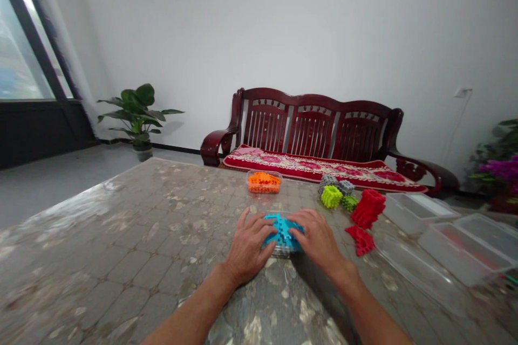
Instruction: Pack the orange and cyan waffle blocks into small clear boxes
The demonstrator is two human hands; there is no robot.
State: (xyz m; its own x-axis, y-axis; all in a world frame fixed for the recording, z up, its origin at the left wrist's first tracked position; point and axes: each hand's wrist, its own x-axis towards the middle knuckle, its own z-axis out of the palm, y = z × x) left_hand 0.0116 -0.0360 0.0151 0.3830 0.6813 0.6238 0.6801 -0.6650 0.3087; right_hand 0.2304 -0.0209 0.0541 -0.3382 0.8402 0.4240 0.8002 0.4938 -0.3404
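Observation:
In the middle of the table a low clear plastic box point(282, 252) holds bright blue interlocking building blocks point(282, 228). My left hand point(251, 242) curves around the box's left end, its fingers over the blue blocks and its thumb along the near side. From the right, my right hand point(319, 234) closes on the other end, thumb lying on the blue blocks and fingers reaching across the far edge. The hands cover both ends of the box. Farther back, a similar clear box point(264, 191) is filled with orange blocks point(264, 179).
To the right are red block pieces point(368, 208), a yellow-green cube point(331, 197) and grey blocks point(328, 183). Beyond them lie a clear lid point(421, 267) and translucent bins point(465, 250). A wooden bench point(315, 118) stands behind the patterned table point(133, 237), with a potted plant point(140, 110) to its left.

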